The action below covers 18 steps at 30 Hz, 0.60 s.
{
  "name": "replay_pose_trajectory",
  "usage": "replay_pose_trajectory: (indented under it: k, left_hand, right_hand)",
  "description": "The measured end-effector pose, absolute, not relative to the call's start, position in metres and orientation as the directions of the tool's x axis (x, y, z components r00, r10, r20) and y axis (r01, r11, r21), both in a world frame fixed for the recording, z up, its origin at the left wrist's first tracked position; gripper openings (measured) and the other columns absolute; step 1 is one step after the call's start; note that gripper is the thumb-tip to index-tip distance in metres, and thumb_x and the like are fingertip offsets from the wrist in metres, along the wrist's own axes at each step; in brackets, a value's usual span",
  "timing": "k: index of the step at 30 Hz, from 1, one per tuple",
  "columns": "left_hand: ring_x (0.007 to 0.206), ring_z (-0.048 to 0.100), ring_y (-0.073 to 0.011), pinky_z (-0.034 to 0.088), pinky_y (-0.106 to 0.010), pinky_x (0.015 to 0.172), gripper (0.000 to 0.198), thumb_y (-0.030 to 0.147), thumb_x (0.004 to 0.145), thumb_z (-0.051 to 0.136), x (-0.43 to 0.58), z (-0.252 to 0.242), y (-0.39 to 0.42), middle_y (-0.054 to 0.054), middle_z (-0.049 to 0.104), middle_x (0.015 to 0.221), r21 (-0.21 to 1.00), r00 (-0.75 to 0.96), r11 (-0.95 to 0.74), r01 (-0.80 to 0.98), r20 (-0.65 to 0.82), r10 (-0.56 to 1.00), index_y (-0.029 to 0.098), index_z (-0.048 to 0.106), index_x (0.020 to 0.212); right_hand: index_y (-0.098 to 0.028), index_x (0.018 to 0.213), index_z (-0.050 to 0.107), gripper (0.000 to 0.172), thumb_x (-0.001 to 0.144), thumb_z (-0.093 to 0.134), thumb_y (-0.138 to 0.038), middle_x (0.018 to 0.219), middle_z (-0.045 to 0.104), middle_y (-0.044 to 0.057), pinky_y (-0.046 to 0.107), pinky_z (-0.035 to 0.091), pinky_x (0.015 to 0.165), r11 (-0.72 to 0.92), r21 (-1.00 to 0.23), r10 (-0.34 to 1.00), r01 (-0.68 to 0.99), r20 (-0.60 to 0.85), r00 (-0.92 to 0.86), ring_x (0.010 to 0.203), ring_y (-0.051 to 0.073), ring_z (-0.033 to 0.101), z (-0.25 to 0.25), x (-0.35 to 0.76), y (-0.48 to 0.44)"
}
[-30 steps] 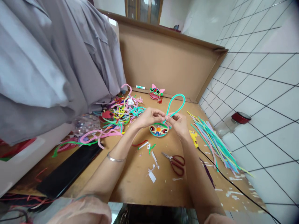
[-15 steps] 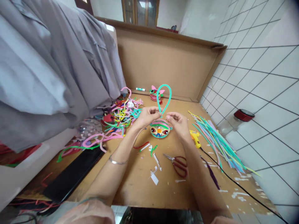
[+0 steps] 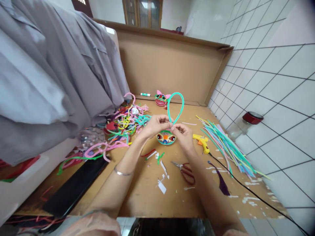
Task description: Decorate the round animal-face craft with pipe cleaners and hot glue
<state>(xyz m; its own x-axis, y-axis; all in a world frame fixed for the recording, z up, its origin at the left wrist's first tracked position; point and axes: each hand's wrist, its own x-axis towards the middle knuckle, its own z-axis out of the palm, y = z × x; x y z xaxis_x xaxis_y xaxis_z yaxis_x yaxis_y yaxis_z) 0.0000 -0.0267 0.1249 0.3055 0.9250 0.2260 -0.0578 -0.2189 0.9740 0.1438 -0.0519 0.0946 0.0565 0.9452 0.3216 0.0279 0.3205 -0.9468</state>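
A teal pipe cleaner (image 3: 183, 104) is bent into an upright teardrop loop, its ends meeting at my fingertips. My left hand (image 3: 158, 125) pinches the base of the loop from the left. From the right, my right hand (image 3: 183, 133) has its thumb and fingers closed on the same base. Just below and between the hands, a round colorful face ornament (image 3: 166, 137) with red-and-black eyes and an orange nose rests on the table. A similar face with pink ears (image 3: 161, 98) sits farther back.
Tangled pipe cleaners (image 3: 128, 123) lie left, straight ones (image 3: 228, 147) right. Red-handled scissors (image 3: 187, 173), a yellow glue gun (image 3: 203, 142), a purple tassel (image 3: 222, 183), paper scraps (image 3: 161, 187), a black case (image 3: 76, 186) and a lidded jar (image 3: 246, 123) are around.
My right hand has moved left and closed on the base of the teal loop, meeting my left hand. The loop has shifted slightly right, and the view has turned a little.
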Motion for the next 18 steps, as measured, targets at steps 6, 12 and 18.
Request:
replay_pose_trajectory:
  k: [6, 12, 18]
  left_hand:
    - [0.063, 0.060, -0.0110, 0.047, -0.023, 0.063, 0.047, 0.035, 0.056, 0.086, -0.013, 0.121, -0.023, -0.001, 0.068, 0.071, 0.988, 0.448, -0.135, -0.082, 0.157, 0.880, 0.011, 0.071, 0.093]
    - [0.067, 0.064, -0.0134, 0.047, -0.021, 0.062, 0.050, 0.038, 0.059, 0.087, -0.022, 0.121, -0.021, -0.004, 0.072, 0.072, 0.988, 0.597, -0.126, -0.091, 0.156, 0.787, 0.011, 0.072, 0.098]
    - [0.063, 0.063, -0.0112, 0.047, -0.020, 0.061, 0.043, 0.042, 0.057, 0.088, -0.022, 0.122, -0.022, -0.003, 0.070, 0.069, 0.985, 0.585, -0.126, -0.114, 0.170, 0.793, 0.011, 0.070, 0.081]
  right_hand:
    - [-0.020, 0.060, 0.062, 0.015, 0.061, 0.066, -0.034, 0.052, 0.054, -0.004, 0.023, 0.038, 0.051, 0.262, -0.964, 0.965, -0.039, 0.263, -0.020, 0.051, 0.010, 0.045, 0.099, 0.146, -0.055]
    - [-0.019, 0.057, 0.063, 0.013, 0.059, 0.069, -0.031, 0.051, 0.055, -0.004, 0.023, 0.036, 0.051, 0.220, -0.973, 0.962, -0.068, 0.228, -0.152, 0.050, 0.009, 0.045, 0.107, 0.149, -0.060]
    - [-0.018, 0.060, 0.064, 0.016, 0.062, 0.071, -0.032, 0.054, 0.057, -0.003, 0.023, 0.040, 0.054, 0.213, -0.974, 0.957, -0.081, 0.225, -0.184, 0.052, 0.009, 0.049, 0.108, 0.149, -0.061]
